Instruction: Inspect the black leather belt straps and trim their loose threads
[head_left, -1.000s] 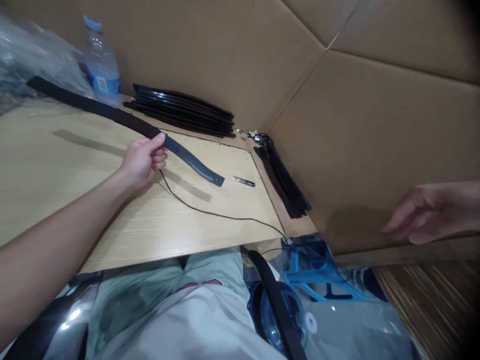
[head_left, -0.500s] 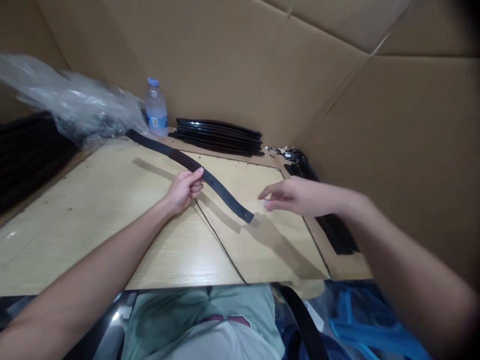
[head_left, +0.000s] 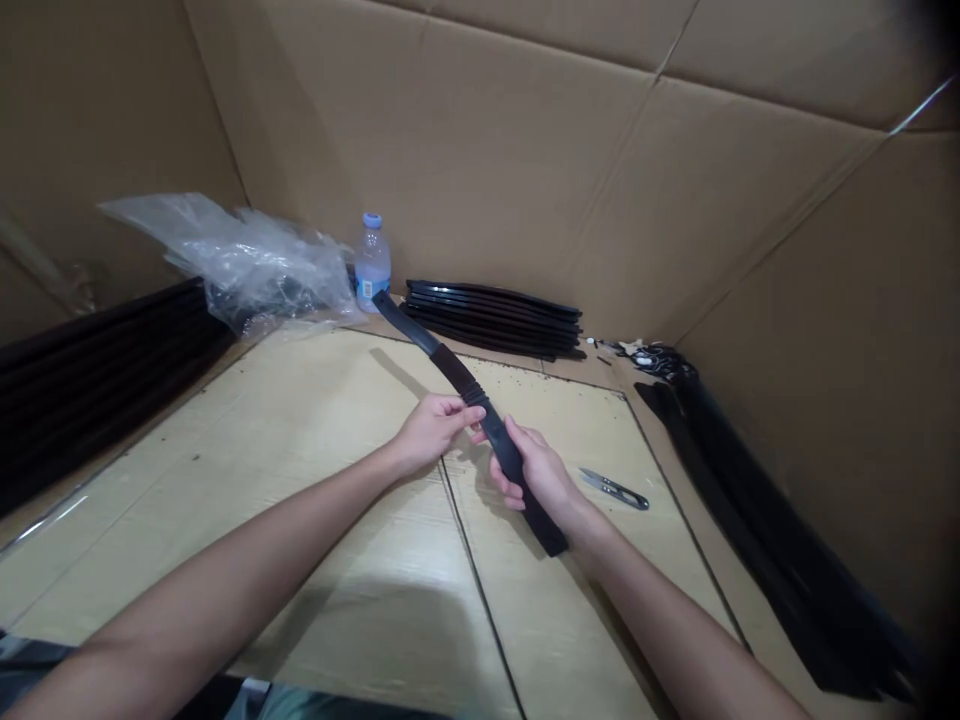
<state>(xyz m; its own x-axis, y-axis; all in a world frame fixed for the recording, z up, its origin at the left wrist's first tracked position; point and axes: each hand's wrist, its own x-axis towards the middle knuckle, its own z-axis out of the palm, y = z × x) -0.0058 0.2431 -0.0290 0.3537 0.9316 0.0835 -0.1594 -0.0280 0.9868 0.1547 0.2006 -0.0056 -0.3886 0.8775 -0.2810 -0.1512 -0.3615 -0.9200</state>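
A long, flat black strap (head_left: pixel 452 367) with a ribbed, bunched sleeve around its middle is held slantwise above the table. My left hand (head_left: pixel 439 430) pinches it just below the ribbed part, thumb on top. Lower down, my right hand (head_left: pixel 534 465) is wrapped round the same strap, its thumb along the upper face. The strap's near end sticks out below my right hand, and its far end points toward the bottle. To the right of my right hand, a pair of thread snips (head_left: pixel 615 489) lies on the table, touched by neither hand.
A water bottle (head_left: pixel 373 265) stands at the back beside crumpled clear plastic bags (head_left: pixel 262 262). Stacked black strips (head_left: pixel 491 318) lie along the cardboard wall (head_left: pixel 480 150). More dark strips (head_left: pixel 97 365) are piled at left, and others (head_left: pixel 750 530) at right, near small scraps (head_left: pixel 645 355).
My right hand has come left and closed on the strap. The strap now slants more steeply. The thread snips have come into view on the table, and the camera view has shifted.
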